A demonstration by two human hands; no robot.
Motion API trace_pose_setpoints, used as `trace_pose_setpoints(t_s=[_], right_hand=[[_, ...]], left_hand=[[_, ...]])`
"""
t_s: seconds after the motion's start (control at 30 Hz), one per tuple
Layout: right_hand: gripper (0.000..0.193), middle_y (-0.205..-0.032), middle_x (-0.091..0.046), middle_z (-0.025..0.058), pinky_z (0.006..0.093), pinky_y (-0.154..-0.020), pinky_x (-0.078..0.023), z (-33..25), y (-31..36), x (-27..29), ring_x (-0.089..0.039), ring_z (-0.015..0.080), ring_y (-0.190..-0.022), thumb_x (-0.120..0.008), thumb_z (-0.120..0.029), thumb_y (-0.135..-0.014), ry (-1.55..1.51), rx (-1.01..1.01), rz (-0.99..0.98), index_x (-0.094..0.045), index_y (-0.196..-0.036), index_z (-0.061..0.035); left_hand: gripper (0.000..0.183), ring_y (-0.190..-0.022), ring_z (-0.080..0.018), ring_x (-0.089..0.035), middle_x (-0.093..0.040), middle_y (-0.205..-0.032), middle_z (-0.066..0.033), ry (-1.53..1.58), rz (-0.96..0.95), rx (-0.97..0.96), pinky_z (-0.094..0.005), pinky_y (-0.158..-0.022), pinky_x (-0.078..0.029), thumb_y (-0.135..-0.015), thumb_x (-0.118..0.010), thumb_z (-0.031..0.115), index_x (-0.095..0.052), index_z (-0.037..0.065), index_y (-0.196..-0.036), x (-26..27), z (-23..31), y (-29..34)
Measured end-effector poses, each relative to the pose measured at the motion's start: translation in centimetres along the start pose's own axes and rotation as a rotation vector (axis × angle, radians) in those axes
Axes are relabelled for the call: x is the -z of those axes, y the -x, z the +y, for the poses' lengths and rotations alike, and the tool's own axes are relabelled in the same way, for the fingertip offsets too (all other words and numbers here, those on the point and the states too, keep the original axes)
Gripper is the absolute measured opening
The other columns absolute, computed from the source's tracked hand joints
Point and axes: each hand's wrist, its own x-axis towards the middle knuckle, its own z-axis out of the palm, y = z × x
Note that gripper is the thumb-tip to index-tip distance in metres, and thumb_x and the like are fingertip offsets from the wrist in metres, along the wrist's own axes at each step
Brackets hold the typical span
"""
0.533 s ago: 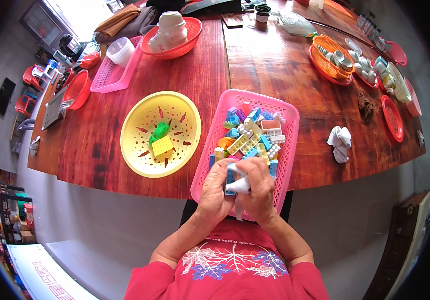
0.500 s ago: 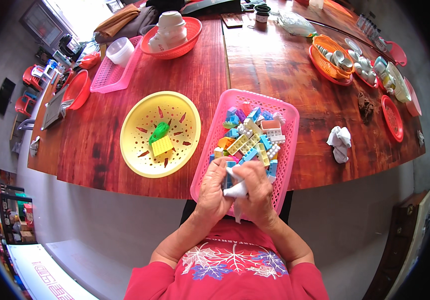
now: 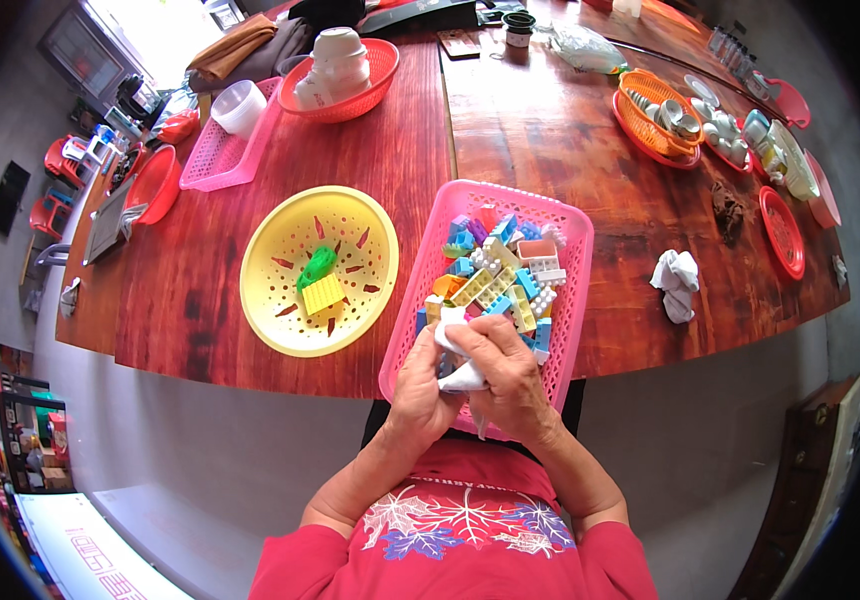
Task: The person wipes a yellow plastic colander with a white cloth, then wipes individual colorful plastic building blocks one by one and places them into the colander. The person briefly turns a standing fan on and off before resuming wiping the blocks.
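Close together over the near end of a pink basket (image 3: 572, 290), my left hand (image 3: 420, 390) and my right hand (image 3: 512, 378) are both closed around a crumpled white cloth (image 3: 465, 376). Its folds show between the fingers, and a loose end hangs below my right hand. Whatever the cloth wraps is hidden by it and the fingers. Plastic toy bricks (image 3: 496, 285) in blue, yellow, white, pink and other colours fill the basket beyond my hands. To the left, a yellow perforated bowl (image 3: 270, 225) holds a yellow brick (image 3: 324, 295) and a green toy piece (image 3: 318, 266).
A second crumpled white cloth (image 3: 677, 284) lies to the right on the wooden table (image 3: 550, 150). Red baskets, one with white bowls (image 3: 338, 62), and a pink tray (image 3: 212, 165) stand far left. An orange basket (image 3: 638, 84) of dishes and a red basket (image 3: 782, 235) are at the right.
The white cloth has shifted up over the fingertips of my left hand, covering a blue surface that showed there. My right hand has turned slightly. Both hands stay together over the basket.
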Motion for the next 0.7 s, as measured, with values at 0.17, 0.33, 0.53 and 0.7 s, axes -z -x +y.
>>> trace_pose_setpoints(t_s=[0.17,0.33,0.53,0.7], right_hand=[[0.04,-0.094,-0.056,0.0104,0.0342,-0.07,-0.05,-1.4,0.7,0.2,-0.058,0.0258,-0.084,-0.071,0.0,-0.065,-0.003,0.045,-0.118,-0.065,-0.104,-0.0009],[0.041,-0.091,-0.056,0.0096,0.0338,-0.066,-0.049,-2.1,2.6,0.4,-0.058,0.0261,-0.081,-0.072,-0.001,-0.064,-0.064,0.13,-0.23,-0.064,-0.104,-0.0021],[0.037,-0.097,-0.058,0.014,0.0337,-0.074,-0.05,-2.5,1.3,4.2,-0.061,0.0279,-0.085,-0.069,0.001,-0.071,-0.431,-0.048,-0.315,-0.064,-0.108,-0.0039],[0.051,-0.101,-0.053,0.0173,0.037,-0.075,-0.049,-1.2,-0.2,2.5,-0.056,0.0313,-0.092,-0.067,0.003,-0.068,-0.15,-0.068,-0.029,-0.056,-0.117,0.0016]], left_hand=[[0.041,-0.098,-0.0221,-0.059,-0.061,-0.105,-0.0119,0.001,-0.094,0.026,-0.0367,-0.09,-0.046,-0.1,-0.033,0.04,-0.052,0.005,-0.109,1.2,1.2,0.2],[0.047,-0.078,-0.0185,-0.053,-0.055,-0.093,-0.0101,-0.16,0.005,-0.081,-0.0306,-0.072,-0.047,-0.098,-0.034,0.05,-0.05,0.006,-0.104,0.1,1.3,0.2],[0.029,-0.077,-0.0125,-0.056,-0.054,-0.093,-0.0064,-0.205,-0.073,-0.069,-0.0264,-0.062,-0.049,-0.092,-0.055,0.021,-0.044,0.005,-0.113,-1.1,1.4,1.0],[0.048,-0.108,-0.016,-0.053,-0.052,-0.118,-0.0096,-0.525,-0.178,-0.242,-0.0278,-0.093,-0.045,-0.084,-0.061,-0.006,-0.039,0.002,-0.126,-1.2,0.3,1.4]])
